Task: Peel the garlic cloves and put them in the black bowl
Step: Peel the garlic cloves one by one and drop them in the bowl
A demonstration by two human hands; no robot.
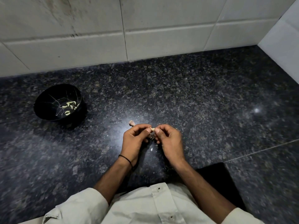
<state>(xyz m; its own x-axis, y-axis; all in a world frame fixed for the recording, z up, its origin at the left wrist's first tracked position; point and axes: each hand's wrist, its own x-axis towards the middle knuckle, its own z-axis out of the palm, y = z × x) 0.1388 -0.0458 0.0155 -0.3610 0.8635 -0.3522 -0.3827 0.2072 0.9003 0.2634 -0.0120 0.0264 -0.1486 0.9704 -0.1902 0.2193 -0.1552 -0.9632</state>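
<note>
Both hands raised together, left hand [135,139], right hand [168,139], pinching garlic clove [152,129].

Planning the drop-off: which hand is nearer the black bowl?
Left. The left hand is right of the black bowl and closer to the person; the right hand is farther right, beyond it. Both pinch one garlic clove.

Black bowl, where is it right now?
In the head view the black bowl sits on the granite counter at far left, near the tiled wall, holding peeled cloves, apart from the left hand.
</note>
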